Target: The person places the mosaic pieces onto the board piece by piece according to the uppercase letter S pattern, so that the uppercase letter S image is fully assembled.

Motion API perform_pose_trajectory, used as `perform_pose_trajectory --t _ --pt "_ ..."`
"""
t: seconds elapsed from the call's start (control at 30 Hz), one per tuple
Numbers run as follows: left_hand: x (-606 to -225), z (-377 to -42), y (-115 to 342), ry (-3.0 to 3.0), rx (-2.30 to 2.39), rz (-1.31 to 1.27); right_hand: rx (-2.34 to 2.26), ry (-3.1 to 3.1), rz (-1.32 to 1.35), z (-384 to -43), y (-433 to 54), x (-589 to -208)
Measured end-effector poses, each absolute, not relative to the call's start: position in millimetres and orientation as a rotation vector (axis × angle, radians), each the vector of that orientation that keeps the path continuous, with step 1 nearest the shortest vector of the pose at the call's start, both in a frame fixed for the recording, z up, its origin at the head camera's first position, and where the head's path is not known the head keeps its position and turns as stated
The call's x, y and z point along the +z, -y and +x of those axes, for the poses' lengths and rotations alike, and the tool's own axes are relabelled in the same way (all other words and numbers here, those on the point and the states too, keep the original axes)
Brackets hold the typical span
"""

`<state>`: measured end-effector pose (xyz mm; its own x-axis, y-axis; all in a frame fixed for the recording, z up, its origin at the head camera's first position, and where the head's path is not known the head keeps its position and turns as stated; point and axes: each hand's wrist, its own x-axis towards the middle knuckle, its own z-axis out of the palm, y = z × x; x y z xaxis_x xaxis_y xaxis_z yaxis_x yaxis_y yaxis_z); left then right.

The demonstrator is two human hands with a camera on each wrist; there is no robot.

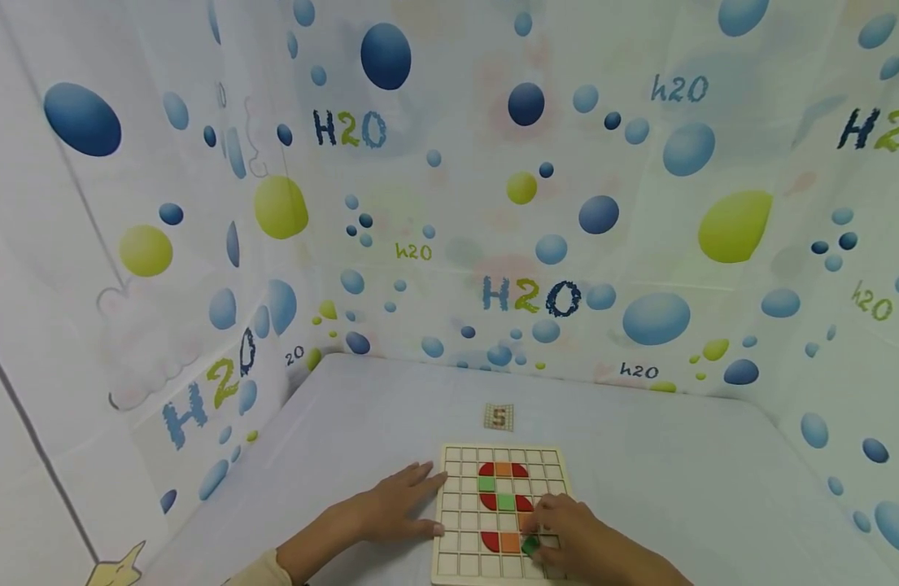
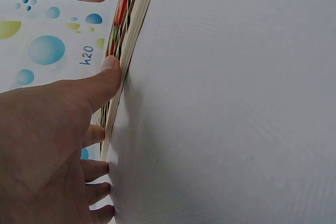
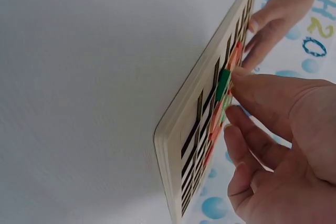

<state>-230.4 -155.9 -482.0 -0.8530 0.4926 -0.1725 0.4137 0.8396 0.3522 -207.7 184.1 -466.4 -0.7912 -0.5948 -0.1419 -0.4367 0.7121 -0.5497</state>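
Note:
A square wooden grid board lies on the white-covered surface. Red rounded pieces, orange squares and light green squares form an S-like curve in its cells. My left hand rests at the board's left edge, fingers spread, its thumb on the rim. At the lower right of the curve, my right hand pinches a dark green tile with thumb and fingertips. That tile sits tilted at its cell, its far side partly hidden by the fingers.
Beyond the board lies a small square card with a grid and an S-like figure. A curtain printed with bubbles and H2O lettering hangs behind and along the sides of the white surface.

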Motion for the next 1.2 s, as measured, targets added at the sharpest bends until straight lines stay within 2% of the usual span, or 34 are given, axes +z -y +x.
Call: perform_pose_trajectory --t 0.13,0.73,1.2 --pt "-481 -230 155 -2.765 0.439 0.693 -0.732 -2.582 -0.785 -208 -185 -465" --pt "-481 -230 157 -2.764 0.450 0.678 -0.526 -2.741 -1.083 -214 -179 -478" --pt "-481 -230 157 -2.758 0.465 0.683 -0.554 -2.747 -0.995 -214 -175 -478"
